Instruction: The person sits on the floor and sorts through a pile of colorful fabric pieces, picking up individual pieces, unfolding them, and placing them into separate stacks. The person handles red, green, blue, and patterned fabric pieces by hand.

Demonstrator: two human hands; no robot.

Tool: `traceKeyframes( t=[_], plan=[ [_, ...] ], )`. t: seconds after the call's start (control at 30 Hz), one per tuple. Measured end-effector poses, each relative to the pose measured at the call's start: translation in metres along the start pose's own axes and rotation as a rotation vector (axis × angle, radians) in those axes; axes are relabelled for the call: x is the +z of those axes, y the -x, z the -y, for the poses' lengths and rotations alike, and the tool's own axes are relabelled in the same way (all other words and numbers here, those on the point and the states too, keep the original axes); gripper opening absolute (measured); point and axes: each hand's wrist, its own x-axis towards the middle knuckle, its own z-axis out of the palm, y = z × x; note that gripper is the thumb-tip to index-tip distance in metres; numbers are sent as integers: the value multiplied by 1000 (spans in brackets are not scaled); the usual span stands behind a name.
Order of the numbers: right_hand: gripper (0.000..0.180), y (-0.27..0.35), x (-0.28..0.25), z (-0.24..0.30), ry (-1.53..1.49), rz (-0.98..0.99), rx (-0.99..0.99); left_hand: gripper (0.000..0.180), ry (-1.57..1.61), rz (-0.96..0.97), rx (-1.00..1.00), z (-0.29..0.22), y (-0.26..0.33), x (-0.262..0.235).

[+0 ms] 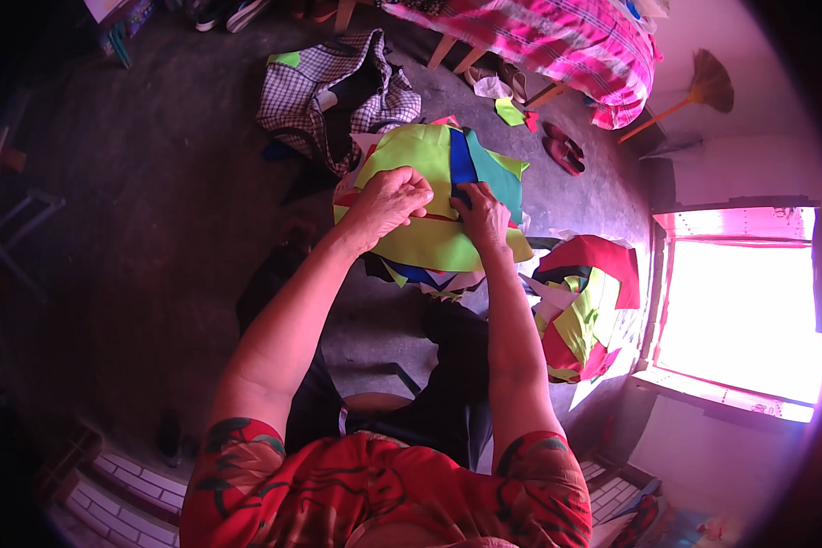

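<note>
A heap of fabric scraps lies in front of me, topped by a large lime-green piece (409, 146). A blue fabric strip (462, 157) and a teal piece (497, 178) cover its right side. Over the green cloth, my left hand (393, 203) is closed, thumb and fingers pinched together; whatever they hold, if anything, is too small to name. Beside it my right hand (484, 216) has its fingers curled onto the lower end of the blue strip, gripping the cloth. Another lime-green piece (434, 247) hangs toward me below both hands.
Right of the heap sits a second pile of scraps (580, 320), red, green and white. Beyond lie a checked cloth bag (292, 96), dark red shoes (563, 149) and a pink plaid cover (557, 41). A broom (711, 84) leans at the wall near a bright window (744, 310).
</note>
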Motion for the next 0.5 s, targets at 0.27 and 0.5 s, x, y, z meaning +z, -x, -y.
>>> traceKeyframes(
  t=[0.27, 0.5],
  plan=[
    [13, -2, 14, -1, 81, 7, 65, 17, 18, 10, -17, 1, -1, 1],
    [22, -5, 7, 1, -52, 71, 109, 19, 21, 14, -21, 3, -2, -2]
  ],
)
